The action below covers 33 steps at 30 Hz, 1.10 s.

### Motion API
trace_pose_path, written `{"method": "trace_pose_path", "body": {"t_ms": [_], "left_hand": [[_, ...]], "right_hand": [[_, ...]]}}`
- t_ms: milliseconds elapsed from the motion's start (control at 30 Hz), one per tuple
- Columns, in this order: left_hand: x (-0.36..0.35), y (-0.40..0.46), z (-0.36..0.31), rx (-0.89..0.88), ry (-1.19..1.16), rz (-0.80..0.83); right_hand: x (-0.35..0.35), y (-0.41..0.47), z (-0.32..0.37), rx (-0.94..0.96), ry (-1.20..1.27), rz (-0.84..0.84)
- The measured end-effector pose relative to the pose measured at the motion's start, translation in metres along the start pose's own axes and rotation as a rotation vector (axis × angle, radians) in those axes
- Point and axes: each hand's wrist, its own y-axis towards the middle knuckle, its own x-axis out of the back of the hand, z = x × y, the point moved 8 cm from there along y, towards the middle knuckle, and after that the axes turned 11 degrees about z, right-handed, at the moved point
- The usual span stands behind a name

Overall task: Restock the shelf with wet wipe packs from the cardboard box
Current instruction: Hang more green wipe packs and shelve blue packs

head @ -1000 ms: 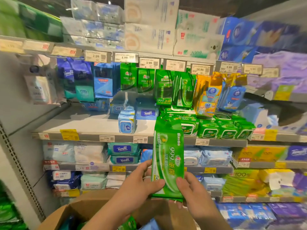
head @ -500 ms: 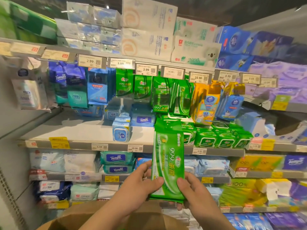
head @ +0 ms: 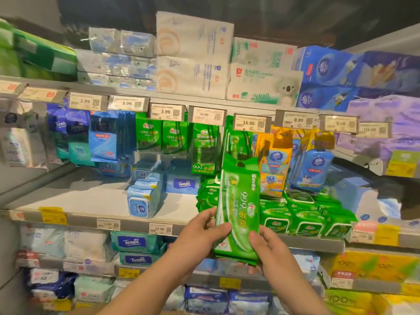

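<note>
1. Wet wipe pack (head: 238, 208): a long, flat, glossy green plastic pouch held upright in front of the middle shelf (head: 91, 196), with white "999" lettering running down its face, a pale swirl across the lower half, and a notched hang tab with a dark hole at the top. It looks like one pack, though layered edges at the bottom may mean more; I cannot tell.

2. Left hand (head: 204, 235) grips the pack's lower left edge, thumb curled over the front, the other fingers behind and out of sight.

3. Right hand (head: 270, 248) pinches the lower right edge, thumb on the front face, fingers tucked under the bottom corner.

4. Behind the pack, matching green packs hang on pegs (head: 236, 142) below the price tags (head: 248, 122); four hanging green groups show, their film shiny and creased.

5. On the shelf just right of the pack stand squat green packs with white-framed flip lids (head: 306, 221), three across the front row, more stacked behind.

6. To the left stands a row of pale blue lidded packs (head: 145, 198), and behind it a blue Tempo pack (head: 184, 183). The shelf surface is grey, flat metal.

7. Top shelf holds soft, blocky tissue bundles in white wrap (head: 193, 55).
</note>
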Motion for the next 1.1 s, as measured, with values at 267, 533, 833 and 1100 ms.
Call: {"method": "trace_pose_path", "body": {"t_ms": [267,533,833,1100], "left_hand": [[-0.007,0.054,-0.014,-0.008,-0.014,-0.074],[-0.002,0.086,-0.045,-0.067,0.021,-0.088],[0.004,0.099,-0.059,-0.167,0.008,-0.046],[0.010,0.109,-0.058,-0.162,-0.009,-0.062]], "right_hand": [[0.038,0.050,0.011,0.020,-0.017,-0.004],[0.055,0.080,0.035,0.084,-0.077,-0.010],[0.054,0.096,0.046,0.177,-0.041,0.018],[0.054,0.111,0.043,0.171,-0.012,-0.005]]}}
